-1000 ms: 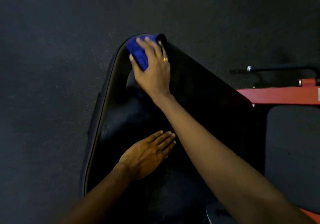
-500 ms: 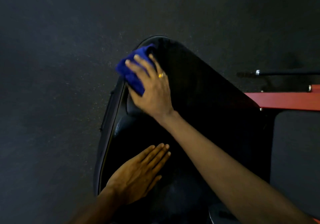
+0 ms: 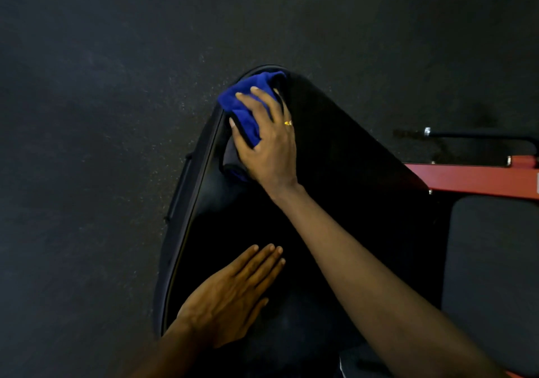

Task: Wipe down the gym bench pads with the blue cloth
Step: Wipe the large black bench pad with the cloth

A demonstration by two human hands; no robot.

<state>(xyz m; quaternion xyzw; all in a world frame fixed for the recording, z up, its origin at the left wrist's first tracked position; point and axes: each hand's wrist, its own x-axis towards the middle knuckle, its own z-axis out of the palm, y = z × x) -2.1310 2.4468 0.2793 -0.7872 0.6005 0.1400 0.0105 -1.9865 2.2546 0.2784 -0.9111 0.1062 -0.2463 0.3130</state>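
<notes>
A long black bench pad (image 3: pixel 344 179) runs from the bottom of the view up to a rounded far end. My right hand (image 3: pixel 268 141) holds a bunched blue cloth (image 3: pixel 245 106) against the pad's far left edge, with fingers spread over the cloth and the thumb curled round its left side. A gold ring shows on one finger. My left hand (image 3: pixel 230 296) lies flat on the near part of the pad, fingers straight and together, holding nothing.
Dark speckled rubber floor (image 3: pixel 87 115) surrounds the bench. A red steel frame bar (image 3: pixel 478 179) juts from the right, with a black rod (image 3: pixel 478 137) above it. A second dark pad (image 3: pixel 493 275) sits at the right edge.
My right hand has slid the blue cloth back and forth around the pad's far left rim. My left hand stays flat on the pad. The view has shifted slightly.
</notes>
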